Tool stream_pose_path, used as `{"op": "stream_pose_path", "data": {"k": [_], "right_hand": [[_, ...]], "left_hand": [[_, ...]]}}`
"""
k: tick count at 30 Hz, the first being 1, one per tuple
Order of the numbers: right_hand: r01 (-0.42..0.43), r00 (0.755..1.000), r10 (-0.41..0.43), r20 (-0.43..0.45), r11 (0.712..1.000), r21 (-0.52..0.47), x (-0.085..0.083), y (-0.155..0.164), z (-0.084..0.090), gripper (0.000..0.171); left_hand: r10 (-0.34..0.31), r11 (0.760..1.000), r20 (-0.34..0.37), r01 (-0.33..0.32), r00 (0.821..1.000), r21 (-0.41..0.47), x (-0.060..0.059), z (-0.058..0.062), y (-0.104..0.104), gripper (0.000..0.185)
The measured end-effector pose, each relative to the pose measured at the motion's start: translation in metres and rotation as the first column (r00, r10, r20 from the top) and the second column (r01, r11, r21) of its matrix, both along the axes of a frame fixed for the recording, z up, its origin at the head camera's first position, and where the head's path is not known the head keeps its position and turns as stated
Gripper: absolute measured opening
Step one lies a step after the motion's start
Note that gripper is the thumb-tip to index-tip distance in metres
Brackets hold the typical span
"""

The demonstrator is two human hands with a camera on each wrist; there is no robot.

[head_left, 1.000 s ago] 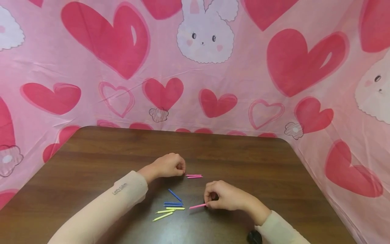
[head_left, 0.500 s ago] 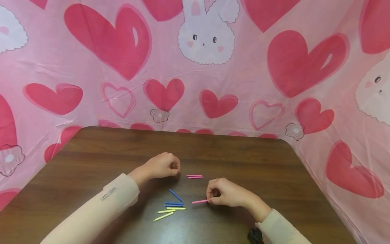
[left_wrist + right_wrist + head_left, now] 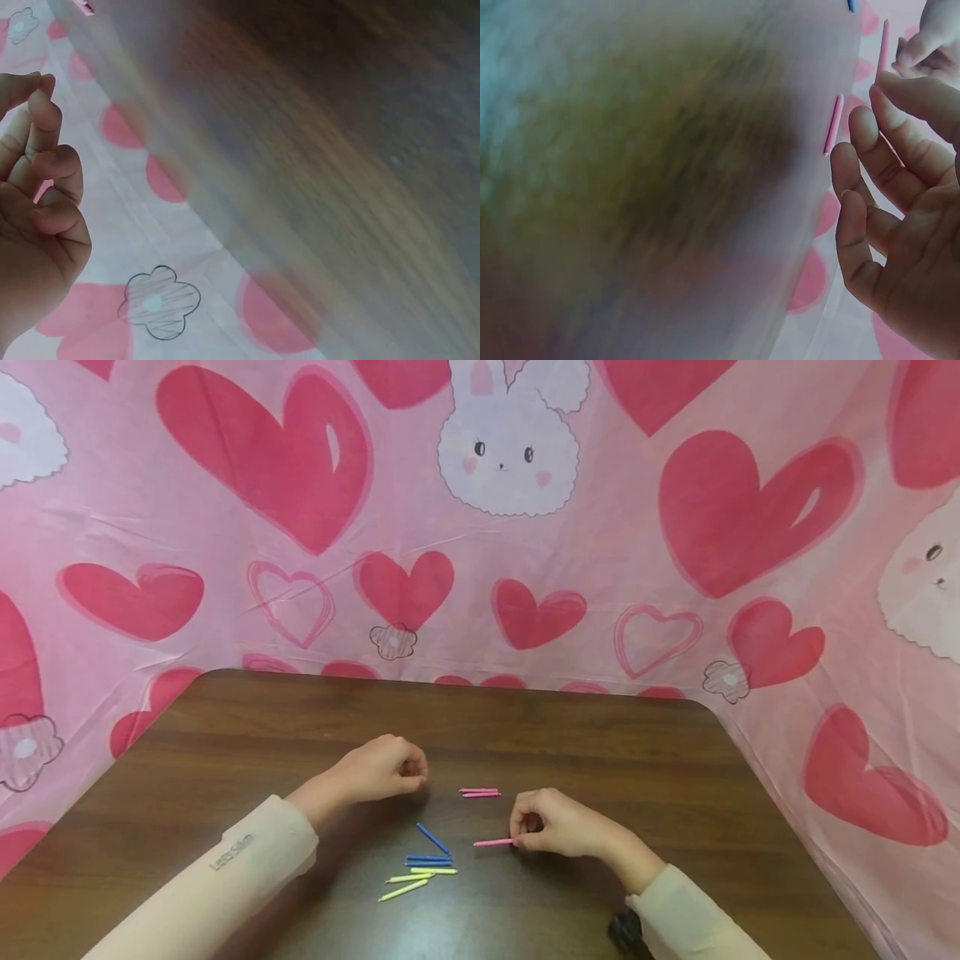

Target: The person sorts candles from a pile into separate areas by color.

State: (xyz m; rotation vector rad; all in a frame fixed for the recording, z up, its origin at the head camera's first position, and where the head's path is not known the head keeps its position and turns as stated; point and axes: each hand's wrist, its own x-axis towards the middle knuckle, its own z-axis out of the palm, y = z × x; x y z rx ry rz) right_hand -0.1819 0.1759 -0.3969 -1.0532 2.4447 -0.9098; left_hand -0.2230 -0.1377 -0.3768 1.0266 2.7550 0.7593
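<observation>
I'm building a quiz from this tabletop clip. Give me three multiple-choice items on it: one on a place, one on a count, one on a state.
1. Where do the two paired pink sticks lie?
A. between the hands
B. at the table's far edge
C. on the yellow sticks

2. How many yellow sticks are there?
A. one
B. three
C. six

3. What is the right hand doing?
A. lying flat, holding nothing
B. pinching a pink stick
C. gripping a blue stick

Answers: 1 A, the paired pink sticks lie between the left hand and right hand; 2 B, three yellow sticks show; 3 B, its fingertips pinch the pink stick.
</observation>
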Motion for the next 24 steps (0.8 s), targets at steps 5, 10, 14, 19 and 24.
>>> {"op": "stream_pose_path", "data": {"k": [5,10,14,19,24], "right_hand": [[0.019,1.0,-0.019,-0.003,1.0,0.008,-0.005,0.0,-0.002,0.009],[0.027,1.0,-0.027,-0.01,0.999,0.02,-0.01,0.001,-0.002,0.009],[0.028,1.0,-0.028,-0.011,0.999,0.023,-0.013,-0.001,-0.001,0.008],[0.033,0.999,-0.032,-0.011,0.999,0.021,-0.016,-0.004,-0.001,0.008],[0.037,0.999,-0.037,-0.023,0.999,0.023,-0.019,-0.006,-0.002,0.008]], "left_hand": [[-0.015,1.0,-0.013,0.015,1.0,-0.01,0.008,0.002,-0.006,0.004],[-0.033,0.999,-0.011,0.033,0.999,-0.014,0.016,0.002,-0.009,0.003],[-0.038,0.999,0.001,0.038,0.999,-0.018,0.021,0.0,-0.01,0.003],[-0.04,0.999,0.028,0.041,0.999,-0.035,0.027,-0.003,-0.009,0.004],[-0.038,0.998,0.044,0.041,0.998,-0.05,0.032,-0.007,-0.009,0.005]]}}
